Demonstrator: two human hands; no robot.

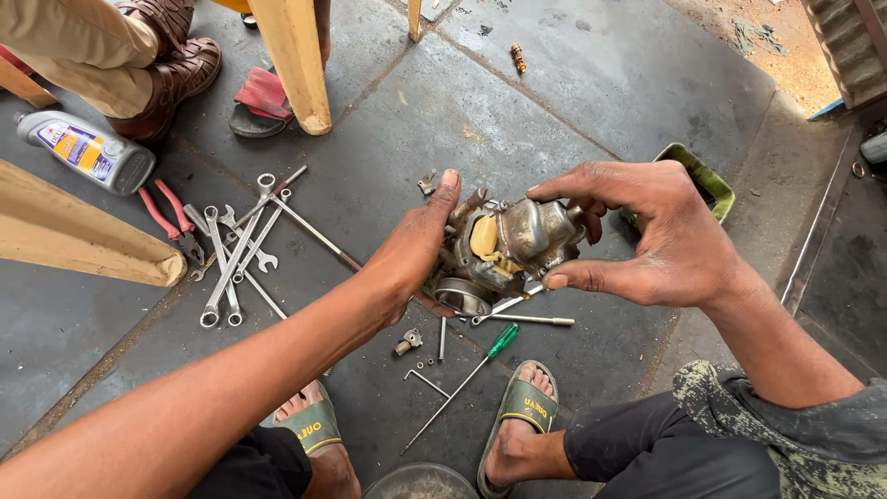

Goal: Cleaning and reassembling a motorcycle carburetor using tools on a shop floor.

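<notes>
A grimy metal carburetor point(504, 249) with a yellowish part inside is held above the dark floor between both hands. My left hand point(414, 248) cups its left side, thumb up along the top edge. My right hand point(647, 231) pinches the rounded metal bowl on its right side between fingers and thumb. Under it lie a green-handled screwdriver point(462, 379), a thin metal rod point(522, 320) and a small metal fitting point(407, 342).
Several wrenches point(236, 249) and red-handled pliers point(171, 217) lie at left beside a grey oil bottle point(88, 150). A green tray point(704, 180) sits behind my right hand. Wooden legs point(294, 65) and another person's sandalled foot point(171, 65) stand at the top left. My sandalled feet point(522, 416) are below.
</notes>
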